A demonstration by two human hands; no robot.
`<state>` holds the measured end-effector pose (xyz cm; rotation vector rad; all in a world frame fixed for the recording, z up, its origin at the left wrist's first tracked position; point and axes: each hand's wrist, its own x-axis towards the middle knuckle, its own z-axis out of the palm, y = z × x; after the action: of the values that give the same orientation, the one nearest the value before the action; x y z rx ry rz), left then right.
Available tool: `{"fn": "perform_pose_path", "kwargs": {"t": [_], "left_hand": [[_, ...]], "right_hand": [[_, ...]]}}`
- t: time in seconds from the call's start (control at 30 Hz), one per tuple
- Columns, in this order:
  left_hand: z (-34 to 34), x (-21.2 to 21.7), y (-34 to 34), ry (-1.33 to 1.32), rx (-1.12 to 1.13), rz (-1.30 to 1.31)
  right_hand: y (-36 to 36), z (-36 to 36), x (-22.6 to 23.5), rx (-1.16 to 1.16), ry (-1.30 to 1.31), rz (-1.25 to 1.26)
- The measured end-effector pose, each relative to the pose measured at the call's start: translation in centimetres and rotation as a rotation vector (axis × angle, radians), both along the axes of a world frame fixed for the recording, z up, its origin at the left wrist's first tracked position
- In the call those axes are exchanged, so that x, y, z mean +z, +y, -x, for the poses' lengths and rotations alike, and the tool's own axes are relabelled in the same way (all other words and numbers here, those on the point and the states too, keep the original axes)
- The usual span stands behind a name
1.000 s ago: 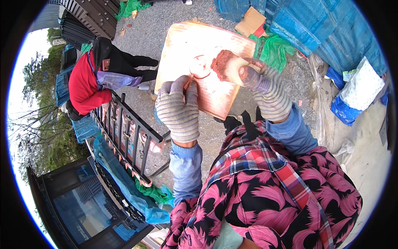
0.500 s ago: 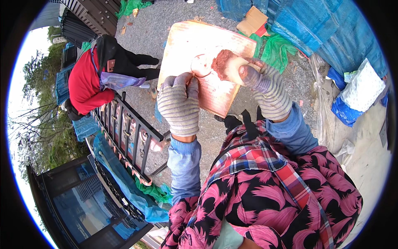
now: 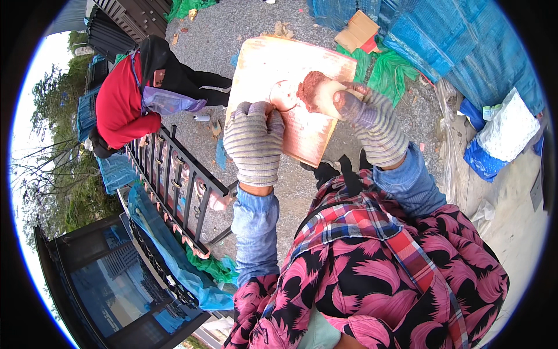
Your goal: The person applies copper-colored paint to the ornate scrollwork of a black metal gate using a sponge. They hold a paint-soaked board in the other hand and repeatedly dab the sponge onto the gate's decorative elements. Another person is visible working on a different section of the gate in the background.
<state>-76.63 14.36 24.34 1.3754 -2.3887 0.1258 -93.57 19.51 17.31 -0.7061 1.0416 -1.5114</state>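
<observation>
Under the head camera, just above the middle of the view, your right hand (image 3: 375, 125), in a striped glove, is closed around a pale rounded piece (image 3: 327, 96), thumb on the near side. The piece's long axis runs from your grip to the left, tilted slightly away from you. Its far end, caked with reddish-brown paste (image 3: 313, 87), points left and slightly forward; the pale end sits in your fingers.

Behind it lies a paste-smeared board (image 3: 279, 55), a bright, blotchy orange sheet turned askew, so that one corner points back toward your body. The pale piece is over the board's right part. What supports the board is hidden.

Your left hand (image 3: 254, 139), gloved alike, reaches over the board's left side with its fingers curled inward. The fingertips are beside a thin reddish ring (image 3: 285, 110) on the board, just left of the paste; you cannot tell from this view whether they pinch it.

To your left, a person in a red top (image 3: 123, 107) bends by a black barred railing (image 3: 197, 164). Beyond the board, to the right, a cardboard piece (image 3: 356, 32) lies near green netting (image 3: 392, 72) and a blue tarpaulin (image 3: 447, 41).
</observation>
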Motion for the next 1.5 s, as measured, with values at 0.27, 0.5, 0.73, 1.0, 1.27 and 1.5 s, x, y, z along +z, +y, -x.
{"fn": "perform_pose_path", "kwargs": {"t": [0.27, 0.5, 0.73, 1.0, 1.27, 1.5], "left_hand": [[-1.0, 0.3, 0.9, 0.228, 0.11, -0.138], [-1.5, 0.6, 1.7, 0.302, 0.073, -0.087], [-1.5, 0.1, 1.9, 0.237, 0.053, -0.09], [-1.1, 0.7, 2.0, 0.152, 0.089, -0.118], [-0.9, 0.5, 1.5, 0.018, 0.078, -0.12], [-1.3, -0.2, 1.6, 0.064, 0.097, -0.1]], "right_hand": [[-0.1, -0.5, 0.0, 0.018, -0.098, -0.08], [-0.2, -0.9, -0.3, 0.018, -0.136, -0.075], [0.2, -1.2, -0.5, -0.01, -0.117, -0.06], [0.8, -0.8, 1.4, 0.024, -0.005, -0.078], [0.7, -1.4, 0.6, -0.017, -0.064, -0.038], [0.9, -1.4, 0.6, 0.003, -0.072, -0.074]]}}
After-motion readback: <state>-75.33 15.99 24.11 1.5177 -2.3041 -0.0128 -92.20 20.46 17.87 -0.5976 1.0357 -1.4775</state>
